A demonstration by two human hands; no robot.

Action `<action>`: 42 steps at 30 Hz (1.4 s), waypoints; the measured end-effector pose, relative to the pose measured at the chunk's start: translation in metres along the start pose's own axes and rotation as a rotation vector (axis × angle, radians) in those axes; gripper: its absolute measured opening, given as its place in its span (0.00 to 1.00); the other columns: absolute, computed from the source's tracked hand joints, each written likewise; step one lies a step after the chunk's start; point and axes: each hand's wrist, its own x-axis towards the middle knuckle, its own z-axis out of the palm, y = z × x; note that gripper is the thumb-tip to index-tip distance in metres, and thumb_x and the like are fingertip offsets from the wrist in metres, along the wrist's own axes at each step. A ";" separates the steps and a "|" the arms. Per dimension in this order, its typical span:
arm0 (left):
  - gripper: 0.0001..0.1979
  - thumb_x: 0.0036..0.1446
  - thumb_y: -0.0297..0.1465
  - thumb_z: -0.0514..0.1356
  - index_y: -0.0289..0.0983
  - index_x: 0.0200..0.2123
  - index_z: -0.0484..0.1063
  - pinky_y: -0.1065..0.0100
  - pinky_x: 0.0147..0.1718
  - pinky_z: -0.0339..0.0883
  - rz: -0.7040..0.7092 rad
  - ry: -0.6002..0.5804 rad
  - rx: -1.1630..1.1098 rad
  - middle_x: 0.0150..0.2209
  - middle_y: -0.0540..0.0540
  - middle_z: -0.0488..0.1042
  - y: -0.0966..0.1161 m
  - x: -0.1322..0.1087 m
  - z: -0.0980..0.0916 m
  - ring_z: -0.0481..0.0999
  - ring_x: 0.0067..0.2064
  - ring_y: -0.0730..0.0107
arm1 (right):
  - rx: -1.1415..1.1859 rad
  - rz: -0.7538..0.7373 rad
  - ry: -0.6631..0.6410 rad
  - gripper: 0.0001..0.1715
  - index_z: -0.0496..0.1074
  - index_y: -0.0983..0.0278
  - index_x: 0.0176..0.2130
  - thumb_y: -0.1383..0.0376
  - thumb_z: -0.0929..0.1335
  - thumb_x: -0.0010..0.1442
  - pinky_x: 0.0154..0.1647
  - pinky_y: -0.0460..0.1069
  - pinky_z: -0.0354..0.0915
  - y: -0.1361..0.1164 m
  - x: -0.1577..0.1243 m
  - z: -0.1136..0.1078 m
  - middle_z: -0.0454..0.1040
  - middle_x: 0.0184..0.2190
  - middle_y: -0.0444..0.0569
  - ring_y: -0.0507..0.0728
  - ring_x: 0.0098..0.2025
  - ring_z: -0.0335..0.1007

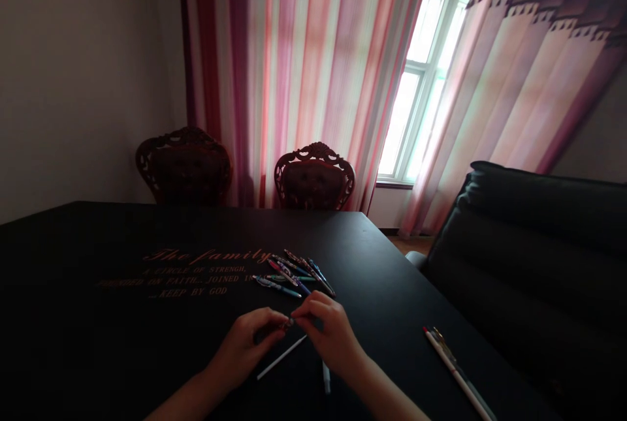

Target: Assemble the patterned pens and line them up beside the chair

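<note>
My left hand (249, 341) and my right hand (329, 326) meet over the black table, thumbs and fingertips pinched together. Between them is a small, light, patterned pen part (288, 324), mostly covered by the fingers. A thin white pen refill (280, 358) lies on the table below the hands. Close under my right wrist, a short whitish pen piece (326, 379) shows in part. Just beyond my right hand lies a loose heap of several pens with patterned barrels (290, 272), in blue, purple, pink and green; the right fingers overlap its near edge.
On the right of the black table (122, 356) lie a white pen with a red end (453, 369) and a darker clear one beside it. Two carved chairs (314, 179) stand behind the far edge. A black leather seat (533, 264) flanks the right side.
</note>
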 end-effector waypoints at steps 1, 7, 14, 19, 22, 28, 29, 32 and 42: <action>0.07 0.59 0.31 0.61 0.42 0.41 0.77 0.68 0.41 0.69 -0.005 -0.002 -0.001 0.37 0.48 0.80 0.000 0.000 0.000 0.78 0.40 0.64 | -0.015 -0.004 -0.008 0.09 0.78 0.61 0.35 0.73 0.69 0.57 0.39 0.46 0.64 0.000 0.000 0.000 0.73 0.33 0.45 0.53 0.37 0.71; 0.07 0.58 0.33 0.61 0.42 0.39 0.78 0.67 0.40 0.69 -0.011 -0.014 0.009 0.35 0.47 0.80 0.004 0.002 0.000 0.78 0.38 0.62 | -0.122 0.003 -0.037 0.08 0.76 0.61 0.37 0.71 0.69 0.58 0.41 0.47 0.64 -0.002 -0.004 0.004 0.74 0.34 0.46 0.54 0.39 0.70; 0.06 0.59 0.34 0.60 0.41 0.39 0.75 0.66 0.41 0.70 -0.057 0.060 -0.047 0.37 0.47 0.80 0.004 0.002 0.001 0.78 0.39 0.62 | -0.204 0.047 0.007 0.07 0.76 0.62 0.38 0.69 0.68 0.58 0.39 0.47 0.64 0.002 0.006 -0.022 0.76 0.33 0.46 0.54 0.36 0.70; 0.08 0.57 0.36 0.62 0.39 0.39 0.71 0.63 0.39 0.73 -0.171 0.192 -0.210 0.36 0.46 0.80 -0.005 0.006 0.001 0.80 0.39 0.61 | -0.473 0.361 -0.167 0.11 0.75 0.63 0.25 0.60 0.71 0.54 0.23 0.45 0.54 0.028 0.007 -0.061 0.72 0.20 0.43 0.51 0.23 0.64; 0.10 0.56 0.37 0.63 0.39 0.38 0.71 0.62 0.39 0.74 -0.204 0.221 -0.266 0.35 0.46 0.80 -0.011 0.007 0.002 0.80 0.38 0.61 | -0.553 0.528 -0.388 0.17 0.73 0.63 0.17 0.56 0.72 0.50 0.19 0.46 0.51 0.036 -0.002 -0.071 0.70 0.15 0.44 0.51 0.19 0.62; 0.11 0.55 0.37 0.64 0.39 0.39 0.70 0.60 0.41 0.74 -0.222 0.209 -0.297 0.35 0.47 0.79 -0.015 0.007 0.004 0.80 0.38 0.61 | -0.478 0.635 -0.626 0.19 0.67 0.62 0.09 0.64 0.74 0.43 0.17 0.44 0.51 0.029 -0.013 -0.061 0.66 0.10 0.40 0.49 0.14 0.60; 0.11 0.55 0.37 0.64 0.39 0.39 0.70 0.60 0.42 0.74 -0.224 0.203 -0.291 0.35 0.47 0.79 -0.014 0.007 0.004 0.80 0.38 0.61 | -0.482 0.604 -0.596 0.17 0.69 0.62 0.10 0.65 0.74 0.43 0.17 0.44 0.50 0.029 -0.012 -0.058 0.66 0.10 0.39 0.48 0.14 0.59; 0.11 0.55 0.37 0.64 0.39 0.39 0.70 0.59 0.42 0.75 -0.235 0.189 -0.277 0.35 0.46 0.79 -0.012 0.006 0.004 0.80 0.39 0.60 | -0.485 0.491 -0.440 0.12 0.73 0.61 0.16 0.61 0.75 0.45 0.19 0.44 0.49 0.031 -0.007 -0.051 0.68 0.14 0.40 0.48 0.17 0.59; 0.11 0.55 0.37 0.64 0.39 0.39 0.71 0.59 0.42 0.75 -0.206 0.171 -0.279 0.35 0.47 0.79 -0.016 0.006 0.005 0.80 0.38 0.60 | -0.618 0.535 -0.067 0.05 0.75 0.64 0.32 0.67 0.72 0.50 0.32 0.47 0.58 0.068 -0.001 -0.066 0.75 0.32 0.49 0.56 0.34 0.69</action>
